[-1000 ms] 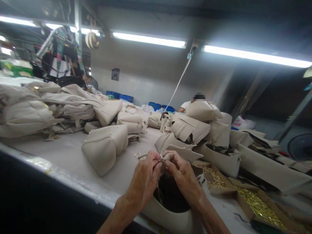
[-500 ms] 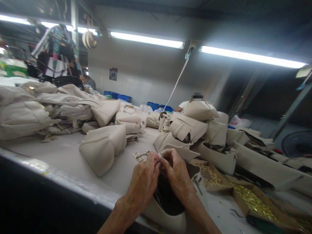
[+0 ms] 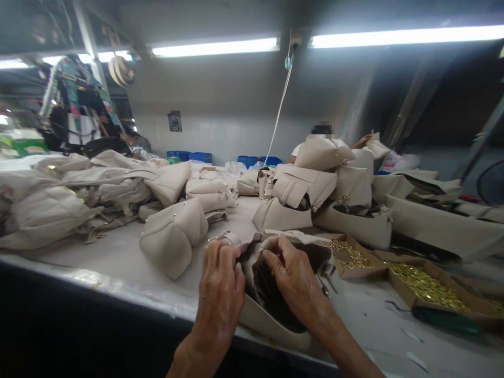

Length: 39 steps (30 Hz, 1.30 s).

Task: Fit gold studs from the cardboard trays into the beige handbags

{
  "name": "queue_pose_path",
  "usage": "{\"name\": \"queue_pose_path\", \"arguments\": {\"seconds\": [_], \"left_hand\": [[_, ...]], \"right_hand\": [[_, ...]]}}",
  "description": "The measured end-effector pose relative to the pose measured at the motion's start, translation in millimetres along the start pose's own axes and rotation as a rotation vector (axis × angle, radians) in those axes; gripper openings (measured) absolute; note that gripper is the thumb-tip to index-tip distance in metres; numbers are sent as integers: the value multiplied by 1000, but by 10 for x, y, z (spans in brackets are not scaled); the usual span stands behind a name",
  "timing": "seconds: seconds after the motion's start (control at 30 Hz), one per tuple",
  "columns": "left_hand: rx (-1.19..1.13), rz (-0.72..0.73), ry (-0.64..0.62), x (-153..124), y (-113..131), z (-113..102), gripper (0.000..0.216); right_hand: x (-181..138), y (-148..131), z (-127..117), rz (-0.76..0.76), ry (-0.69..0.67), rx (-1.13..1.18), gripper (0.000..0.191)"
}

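A cream handbag (image 3: 271, 326) stands on the table edge before me, its dark-lined mouth gaping upward. My left hand (image 3: 221, 278) has its fingers curled over the bag's left rim by a strap; the fingertips are partly hidden. With thumb and fingers pinched, my right hand (image 3: 293, 273) grips the far edge of the bag's mouth. Whether a small fitting lies in that pinch is hidden. Just beyond my left hand shows a metal buckle (image 3: 213, 239) on a strap. Another strap fitting (image 3: 327, 277) hangs at the bag's right end.
Cardboard trays of small gold-coloured fittings (image 3: 348, 254) and yellow metal pieces (image 3: 427, 283) sit at right, near a green-handled tool (image 3: 447, 321). Cream bags (image 3: 173, 236) lie at left, with more piled (image 3: 303, 184) ahead. A co-worker's hand (image 3: 364, 140) holds a cream piece behind the pile.
My left hand has moved left and down, away from my right hand, and now lies at the bag's left rim. The view has tilted. A co-worker's raised hand has appeared behind the pile.
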State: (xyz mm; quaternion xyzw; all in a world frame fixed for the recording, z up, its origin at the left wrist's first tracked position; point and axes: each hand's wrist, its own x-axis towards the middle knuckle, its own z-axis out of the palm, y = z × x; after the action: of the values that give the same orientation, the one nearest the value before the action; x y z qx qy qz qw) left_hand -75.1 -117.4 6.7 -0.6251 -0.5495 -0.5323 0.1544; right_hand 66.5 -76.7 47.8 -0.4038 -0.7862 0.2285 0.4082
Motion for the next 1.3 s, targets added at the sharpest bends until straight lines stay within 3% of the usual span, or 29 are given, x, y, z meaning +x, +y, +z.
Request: {"name": "queue_pose_path", "arguments": {"seconds": [0.1, 0.23, 0.43, 0.57, 0.67, 0.77, 1.0, 1.2, 1.3], "left_hand": [[48, -80, 26, -17, 8, -18, 21], [-14, -228, -154, -43, 15, 23, 33], [-174, -135, -267, -14, -48, 63, 38], [-230, -240, -344, 82, -52, 82, 31], [-219, -290, -355, 110, -37, 120, 28], [-212, -252, -346, 88, -38, 144, 31], [-194, -174, -347, 70, -93, 124, 33], [-245, -169, -385, 97, -87, 124, 32], [-248, -184, -375, 89, -105, 125, 32]], "right_hand": [[7, 20, 25, -13, -136, -23, 7], [31, 110, 169, -42, -286, 34, 9], [-16, 229, 247, 17, -84, 360, 9], [-37, 242, 171, 78, -20, 604, 15], [-35, 263, 198, 93, -32, 505, 10], [-45, 299, 298, 126, -22, 369, 9], [-87, 311, 376, 245, 101, 827, 16], [-101, 336, 397, 313, 50, 694, 12], [-123, 333, 463, 356, 74, 781, 15]]}}
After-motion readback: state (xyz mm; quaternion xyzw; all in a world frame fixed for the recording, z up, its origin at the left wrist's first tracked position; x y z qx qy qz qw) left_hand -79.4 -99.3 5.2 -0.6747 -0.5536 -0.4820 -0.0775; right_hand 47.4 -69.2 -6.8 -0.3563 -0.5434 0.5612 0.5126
